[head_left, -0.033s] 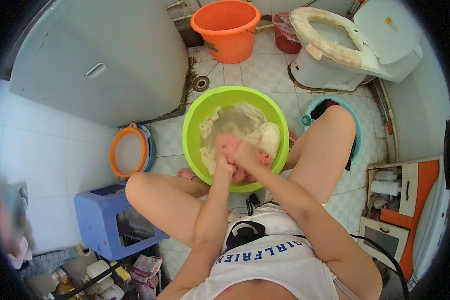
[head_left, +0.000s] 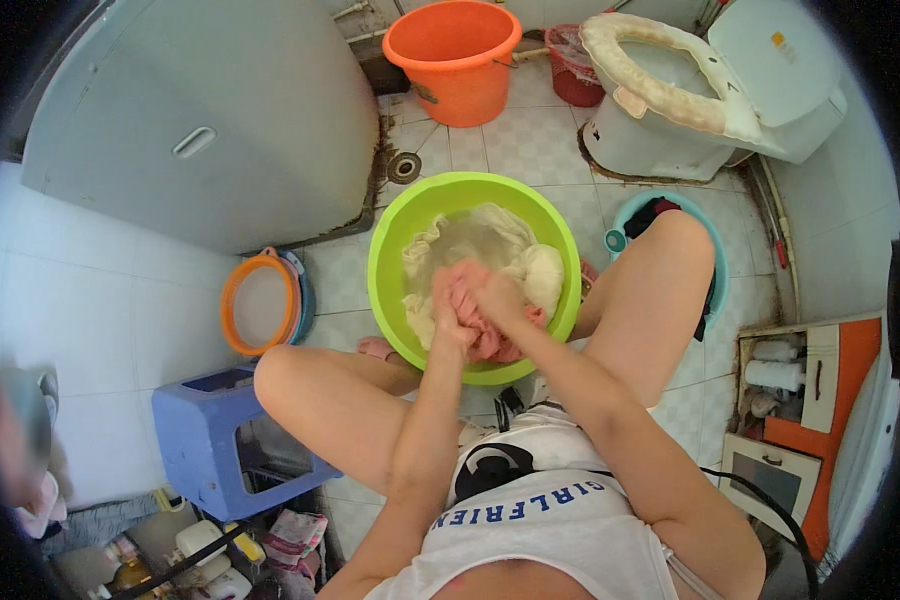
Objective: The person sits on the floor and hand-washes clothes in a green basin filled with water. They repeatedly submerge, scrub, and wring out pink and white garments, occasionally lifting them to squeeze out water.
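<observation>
A lime-green basin [head_left: 395, 330] stands on the floor between my knees. Inside it, off-white wet cloth [head_left: 542, 275] lies in cloudy water. Over the near half of the basin, my left hand [head_left: 452, 312] and my right hand [head_left: 498, 298] are closed on a bunched pink cloth [head_left: 490, 343]. Part of that cloth shows between the hands, and its lower folds hang toward the basin's near rim. Both hands are close together, and their fingertips are partly hidden by the cloth and each other.
Beyond the basin are a floor drain [head_left: 404, 167], an orange bucket [head_left: 453, 60], a red wastebasket [head_left: 574, 75] and a toilet [head_left: 660, 130]. A blue basin [head_left: 722, 290] with dark cloth sits by my right knee. At left are stacked basins [head_left: 232, 310] and a blue plastic stool [head_left: 195, 440].
My hands have shifted slightly against each other, and more of the pink cloth shows between them. The basin and its other contents look the same.
</observation>
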The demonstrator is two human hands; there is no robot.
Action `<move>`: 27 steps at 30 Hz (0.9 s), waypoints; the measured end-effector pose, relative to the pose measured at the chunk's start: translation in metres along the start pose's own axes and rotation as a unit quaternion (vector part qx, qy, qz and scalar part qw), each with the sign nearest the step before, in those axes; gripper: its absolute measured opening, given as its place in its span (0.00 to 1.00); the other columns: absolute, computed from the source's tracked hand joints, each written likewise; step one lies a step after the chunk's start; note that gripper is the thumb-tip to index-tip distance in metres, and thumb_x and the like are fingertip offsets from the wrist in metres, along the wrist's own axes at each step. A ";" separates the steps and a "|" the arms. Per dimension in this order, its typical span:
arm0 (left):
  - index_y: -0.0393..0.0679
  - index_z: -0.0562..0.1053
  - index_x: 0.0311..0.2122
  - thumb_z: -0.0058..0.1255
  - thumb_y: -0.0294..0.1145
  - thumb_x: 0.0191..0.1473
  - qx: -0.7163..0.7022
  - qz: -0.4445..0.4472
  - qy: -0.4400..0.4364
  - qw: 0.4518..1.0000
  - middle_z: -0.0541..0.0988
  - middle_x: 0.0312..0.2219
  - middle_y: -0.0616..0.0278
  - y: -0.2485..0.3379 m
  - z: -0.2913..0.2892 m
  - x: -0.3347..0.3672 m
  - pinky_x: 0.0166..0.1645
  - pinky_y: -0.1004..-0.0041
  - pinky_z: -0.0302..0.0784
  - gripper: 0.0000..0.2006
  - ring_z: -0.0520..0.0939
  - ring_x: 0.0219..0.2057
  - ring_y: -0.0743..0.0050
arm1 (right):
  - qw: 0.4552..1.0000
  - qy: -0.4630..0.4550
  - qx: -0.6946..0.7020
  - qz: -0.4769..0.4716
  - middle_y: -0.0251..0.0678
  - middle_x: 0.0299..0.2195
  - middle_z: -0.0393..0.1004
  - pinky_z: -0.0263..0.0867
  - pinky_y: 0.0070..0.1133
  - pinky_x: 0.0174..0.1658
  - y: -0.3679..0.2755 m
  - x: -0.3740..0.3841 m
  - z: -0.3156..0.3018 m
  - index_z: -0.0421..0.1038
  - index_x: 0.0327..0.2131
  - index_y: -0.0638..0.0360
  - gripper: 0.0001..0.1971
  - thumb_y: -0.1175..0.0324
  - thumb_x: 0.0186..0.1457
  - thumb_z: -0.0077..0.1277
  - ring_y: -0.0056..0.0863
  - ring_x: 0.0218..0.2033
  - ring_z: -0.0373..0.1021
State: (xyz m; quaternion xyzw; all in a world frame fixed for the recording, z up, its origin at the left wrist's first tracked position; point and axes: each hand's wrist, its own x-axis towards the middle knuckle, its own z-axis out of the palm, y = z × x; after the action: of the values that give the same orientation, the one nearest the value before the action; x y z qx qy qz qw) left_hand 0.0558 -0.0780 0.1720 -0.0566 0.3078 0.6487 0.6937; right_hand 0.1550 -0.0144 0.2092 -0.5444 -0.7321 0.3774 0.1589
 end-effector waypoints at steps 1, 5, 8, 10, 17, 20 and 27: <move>0.46 0.71 0.39 0.46 0.45 0.53 -0.026 0.013 0.058 0.998 0.76 0.38 0.62 -0.001 0.015 -0.004 0.45 0.63 0.75 0.15 0.77 0.38 0.63 | 0.996 -0.023 0.054 0.060 0.52 0.30 0.76 0.68 0.36 0.38 0.008 0.009 -0.005 0.74 0.36 0.63 0.20 0.53 0.51 0.50 0.48 0.35 0.73; 0.47 0.71 0.45 0.40 0.43 0.55 -0.095 0.079 0.062 0.990 0.77 0.41 0.61 0.007 0.016 -0.009 0.52 0.62 0.71 0.17 0.76 0.44 0.62 | 0.965 0.036 0.259 -0.001 0.50 0.39 0.74 0.65 0.31 0.46 0.014 0.009 -0.003 0.68 0.46 0.64 0.20 0.63 0.52 0.51 0.45 0.44 0.71; 0.46 0.70 0.49 0.38 0.46 0.56 -0.106 0.065 0.092 0.988 0.74 0.47 0.60 0.003 -0.002 -0.008 0.55 0.59 0.68 0.21 0.74 0.48 0.60 | 0.969 0.046 0.234 -0.069 0.49 0.44 0.71 0.63 0.29 0.50 0.002 -0.004 -0.003 0.60 0.53 0.66 0.25 0.69 0.51 0.50 0.44 0.47 0.68; 0.46 0.69 0.51 0.37 0.48 0.57 -0.117 0.059 0.117 0.984 0.73 0.49 0.60 -0.002 -0.005 -0.008 0.56 0.59 0.66 0.23 0.73 0.50 0.59 | 0.975 0.050 0.185 -0.113 0.50 0.49 0.68 0.62 0.29 0.51 -0.002 -0.007 -0.005 0.55 0.56 0.67 0.28 0.72 0.50 0.48 0.45 0.49 0.67; 0.46 0.67 0.54 0.32 0.52 0.60 -0.086 0.063 0.134 0.985 0.70 0.53 0.60 -0.010 0.043 -0.018 0.61 0.59 0.60 0.26 0.69 0.54 0.62 | 0.981 0.036 0.105 -0.157 0.49 0.49 0.66 0.65 0.35 0.47 -0.015 -0.020 -0.011 0.62 0.51 0.62 0.23 0.72 0.49 0.48 0.51 0.46 0.66; 0.47 0.64 0.57 0.31 0.55 0.60 -0.070 0.138 -0.002 0.988 0.68 0.55 0.63 -0.011 -0.028 0.014 0.61 0.59 0.60 0.27 0.68 0.55 0.63 | 0.988 -0.039 0.018 -0.146 0.48 0.45 0.68 0.68 0.36 0.39 -0.039 -0.035 -0.007 0.66 0.46 0.59 0.19 0.69 0.49 0.50 0.51 0.39 0.69; 0.48 0.63 0.56 0.34 0.52 0.60 0.018 0.177 0.050 0.983 0.68 0.55 0.64 -0.025 -0.038 0.032 0.59 0.61 0.64 0.25 0.69 0.54 0.64 | 0.990 0.006 -0.043 -0.133 0.46 0.24 0.74 0.68 0.38 0.28 -0.025 -0.027 0.005 0.74 0.28 0.58 0.15 0.56 0.54 0.47 0.50 0.24 0.72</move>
State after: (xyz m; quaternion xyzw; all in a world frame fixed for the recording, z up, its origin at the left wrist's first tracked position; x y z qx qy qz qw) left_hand 0.0646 -0.0722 0.1170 -0.0210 0.3593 0.7517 0.5527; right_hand 0.1443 -0.0437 0.2288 -0.4509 -0.8124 0.3179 0.1890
